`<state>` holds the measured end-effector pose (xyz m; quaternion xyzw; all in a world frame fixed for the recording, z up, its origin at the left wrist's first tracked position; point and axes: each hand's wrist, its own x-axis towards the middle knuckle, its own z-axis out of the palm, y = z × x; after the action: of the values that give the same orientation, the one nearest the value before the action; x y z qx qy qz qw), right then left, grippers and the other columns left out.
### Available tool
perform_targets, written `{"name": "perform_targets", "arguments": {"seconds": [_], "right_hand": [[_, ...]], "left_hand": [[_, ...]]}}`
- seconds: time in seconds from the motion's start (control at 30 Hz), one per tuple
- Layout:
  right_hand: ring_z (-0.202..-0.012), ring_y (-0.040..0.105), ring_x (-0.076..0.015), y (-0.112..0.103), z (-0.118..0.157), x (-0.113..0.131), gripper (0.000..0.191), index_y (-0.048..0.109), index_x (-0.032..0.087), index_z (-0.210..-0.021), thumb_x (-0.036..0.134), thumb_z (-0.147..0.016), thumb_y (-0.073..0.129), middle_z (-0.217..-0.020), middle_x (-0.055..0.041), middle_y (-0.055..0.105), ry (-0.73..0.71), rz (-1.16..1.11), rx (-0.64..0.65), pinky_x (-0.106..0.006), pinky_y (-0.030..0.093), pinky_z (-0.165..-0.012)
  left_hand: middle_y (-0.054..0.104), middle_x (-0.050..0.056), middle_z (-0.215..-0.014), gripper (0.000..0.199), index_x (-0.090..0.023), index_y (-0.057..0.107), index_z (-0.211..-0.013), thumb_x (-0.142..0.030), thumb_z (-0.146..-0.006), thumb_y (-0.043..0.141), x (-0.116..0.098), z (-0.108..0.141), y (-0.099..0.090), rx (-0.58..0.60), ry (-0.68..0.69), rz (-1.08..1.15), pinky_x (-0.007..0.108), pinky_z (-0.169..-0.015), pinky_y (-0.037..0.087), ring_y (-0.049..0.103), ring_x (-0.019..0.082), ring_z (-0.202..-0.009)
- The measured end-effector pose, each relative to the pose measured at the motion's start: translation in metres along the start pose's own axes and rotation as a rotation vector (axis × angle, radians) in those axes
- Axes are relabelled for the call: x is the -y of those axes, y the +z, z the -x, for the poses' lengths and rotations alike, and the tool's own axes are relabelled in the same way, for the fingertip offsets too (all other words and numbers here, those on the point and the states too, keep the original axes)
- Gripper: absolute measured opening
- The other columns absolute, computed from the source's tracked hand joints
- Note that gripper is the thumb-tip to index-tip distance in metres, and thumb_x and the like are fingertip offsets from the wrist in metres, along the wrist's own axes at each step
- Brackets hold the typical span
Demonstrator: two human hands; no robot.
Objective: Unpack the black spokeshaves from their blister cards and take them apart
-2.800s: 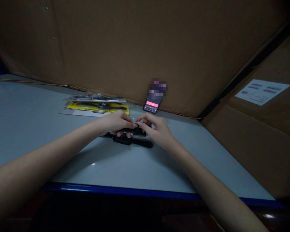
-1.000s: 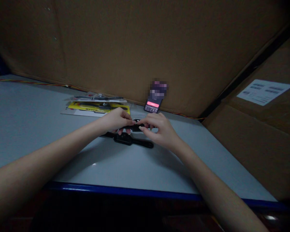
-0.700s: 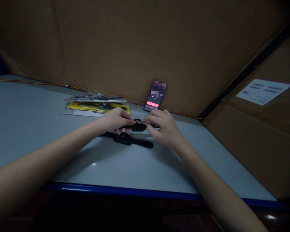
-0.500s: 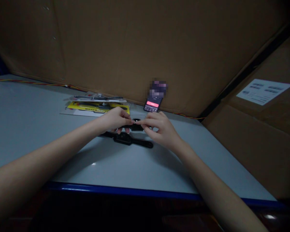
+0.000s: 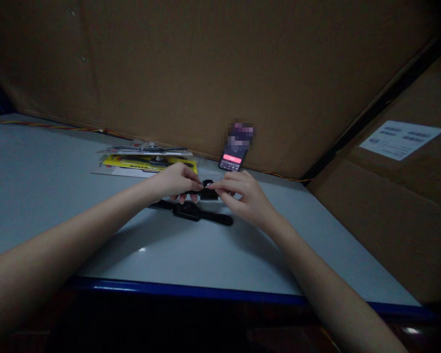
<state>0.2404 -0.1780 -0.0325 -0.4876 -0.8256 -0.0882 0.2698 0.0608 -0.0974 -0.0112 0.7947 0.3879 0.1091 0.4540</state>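
Hands are nearly meeting mid-table: the left hand (image 5: 176, 180) and the right hand (image 5: 248, 201) come in from either side, fingers curled, and both pinch a small black piece (image 5: 208, 190) between them. It's too small and dark to say exactly what it is, maybe a bit of watch band. It's held just above a black strap watch (image 5: 191, 212), which lies flat on the light grey table (image 5: 95, 235), right below the left hand.

Compared with a couple of seconds earlier, the piece sits a little further up the table, and the right hand has gone from a looser spread to a tight pinch, its fingertips (image 5: 210, 186) almost at the left fingers. The watch hasn't shifted.

Up behind the hands, a phone (image 5: 232, 159) with a pink button on its screen lies by the cardboard wall (image 5: 206, 73), and a yellow card package (image 5: 149, 164) sits to the upper left.
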Motion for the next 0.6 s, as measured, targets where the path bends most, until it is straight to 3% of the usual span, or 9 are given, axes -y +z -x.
{"name": "perform_targets", "arguments": {"seconds": [0.17,0.43,0.6], "right_hand": [[-0.071,0.052,-0.0153,-0.0008,-0.0003,-0.0032,0.025,0.065,0.022,-0.098,0.017,-0.083,0.046,-0.075,-0.0012,0.061,0.045,0.092,-0.018,-0.029,0.029,-0.067],[-0.068,0.053,-0.0138,0.0014,-0.0014,0.0048,0.01,0.062,0.018,-0.08,0.026,-0.082,0.056,-0.07,0.0,0.061,0.067,0.073,-0.01,-0.029,0.029,-0.068],[-0.064,0.052,-0.0132,0.006,-0.0025,0.0044,0.017,0.065,0.021,-0.094,0.023,-0.084,0.051,-0.07,0.0004,0.061,0.074,-0.02,-0.014,-0.028,0.029,-0.065]], "left_hand": [[0.063,0.002,-0.062,0.019,-0.013,0.065,-0.083,-0.029,-0.075,0.059,0.0028,-0.0016,0.0,0.008,0.025,-0.002,0.018,-0.035,0.027,0.043,0.006,-0.036],[0.064,0.002,-0.064,0.019,-0.013,0.064,-0.082,-0.029,-0.075,0.056,0.0049,-0.0041,-0.0002,0.005,0.03,-0.032,0.02,-0.034,0.028,0.045,0.007,-0.036],[0.064,0.002,-0.063,0.02,-0.014,0.064,-0.083,-0.031,-0.075,0.056,0.0086,-0.0048,0.0014,0.029,0.084,-0.066,0.019,-0.034,0.03,0.047,0.008,-0.036]]}}
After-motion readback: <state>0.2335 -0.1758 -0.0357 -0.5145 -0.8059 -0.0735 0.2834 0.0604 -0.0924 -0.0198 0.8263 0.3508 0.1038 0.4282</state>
